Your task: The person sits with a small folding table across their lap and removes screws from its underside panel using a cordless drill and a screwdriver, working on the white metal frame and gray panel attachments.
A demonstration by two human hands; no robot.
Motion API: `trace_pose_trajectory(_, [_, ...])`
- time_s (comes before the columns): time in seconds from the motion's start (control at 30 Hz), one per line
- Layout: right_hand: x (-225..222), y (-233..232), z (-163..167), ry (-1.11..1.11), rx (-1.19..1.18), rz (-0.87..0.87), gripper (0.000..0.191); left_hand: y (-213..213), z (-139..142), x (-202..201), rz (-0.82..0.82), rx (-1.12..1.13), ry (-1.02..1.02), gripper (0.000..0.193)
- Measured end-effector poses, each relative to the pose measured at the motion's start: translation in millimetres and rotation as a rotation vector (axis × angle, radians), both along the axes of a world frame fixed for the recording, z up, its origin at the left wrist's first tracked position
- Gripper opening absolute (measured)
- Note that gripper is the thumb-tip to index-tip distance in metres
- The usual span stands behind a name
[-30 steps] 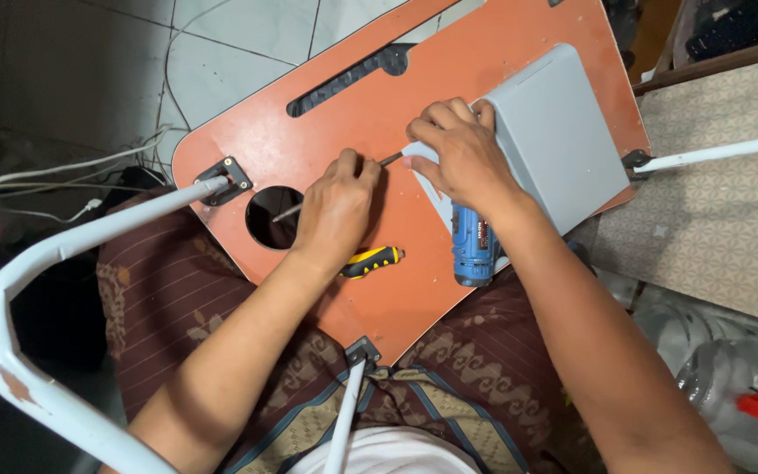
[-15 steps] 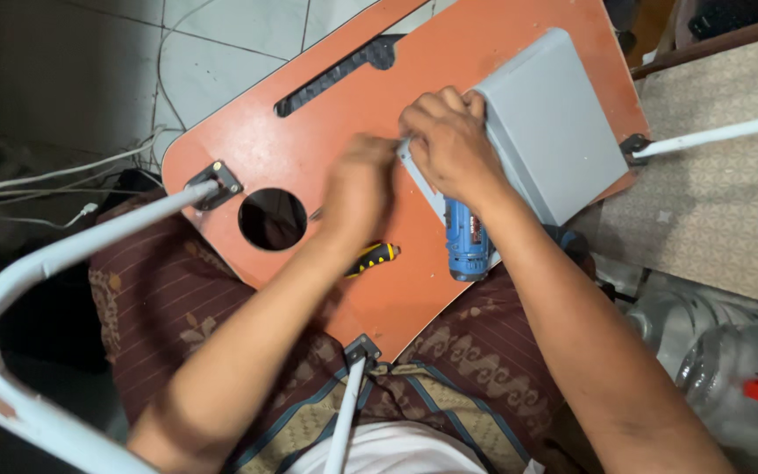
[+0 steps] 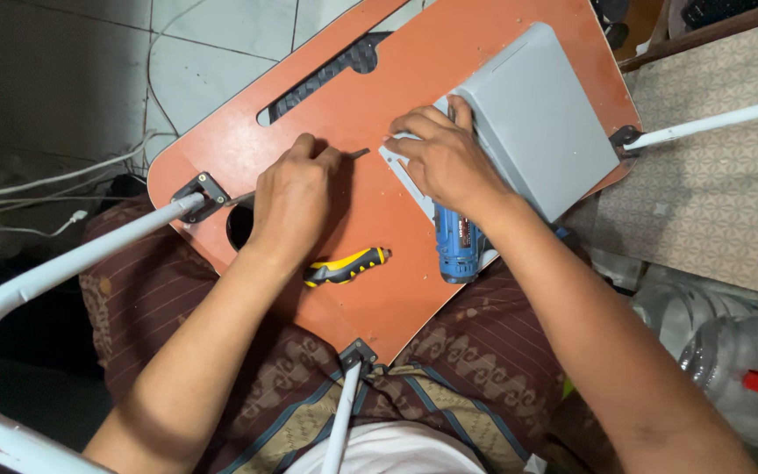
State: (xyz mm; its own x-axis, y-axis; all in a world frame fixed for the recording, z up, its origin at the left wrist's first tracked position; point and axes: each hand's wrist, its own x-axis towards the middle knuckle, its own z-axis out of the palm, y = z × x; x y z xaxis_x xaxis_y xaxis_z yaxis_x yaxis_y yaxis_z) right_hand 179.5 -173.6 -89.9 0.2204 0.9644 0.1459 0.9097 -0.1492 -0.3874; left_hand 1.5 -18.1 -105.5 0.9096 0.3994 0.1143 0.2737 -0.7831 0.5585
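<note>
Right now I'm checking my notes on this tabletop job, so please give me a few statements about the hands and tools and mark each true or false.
1. The left hand pinches a thin metal tool against the orange board. True.
2. The right hand grips the blue power driver. False: the driver lies on the board under the wrist, and the hand rests on the grey panel and its bracket.
3. The yellow-and-black screwdriver lies loose on the board. True.
4. The board lies on a workbench. False: it rests on the person's lap.
5. A white tube leg joins a black bracket at the board's corner. True.
</note>
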Motion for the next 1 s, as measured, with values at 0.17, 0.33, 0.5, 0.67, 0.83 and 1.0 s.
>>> trace_pose_trajectory(0.17, [0.9, 5.8, 1.7, -0.062, -0.009, 0.035, 0.028, -2.1, -1.0, 5.8, -0.062, 0.077, -0.032, 0.027])
trace_pose_trajectory(0.33, [-0.2, 13.3, 3.7, 0.049, -0.045, 0.033, 0.026, 3.2, -10.6, 6.6, -0.095, 0.104, -0.037, 0.026])
trace_pose_trajectory(0.5, [-4.0, 20.8, 6.2, -0.001, -0.118, 0.014, 0.028, 13.4, -13.4, 12.5, -0.172, 0.092, -0.082, 0.026])
trace_pose_trajectory(0.67, [-4.0, 18.3, 0.8, -0.009, -0.114, 0.001, 0.021, 23.5, -18.1, 16.3, -0.253, 0.029, -0.152, 0.023])
trace_pose_trajectory(0.83, [-2.5, 10.5, -6.6, 0.033, -0.112, -0.059, 0.018, 12.0, -26.0, 20.1, -0.225, 0.065, -0.283, 0.016])
trace_pose_trajectory(1.0, [-9.9, -15.0, 32.8, 0.23, 0.06, -0.176, 0.03, 3.8, -27.5, 23.5, -0.189, 0.085, -0.277, 0.01])
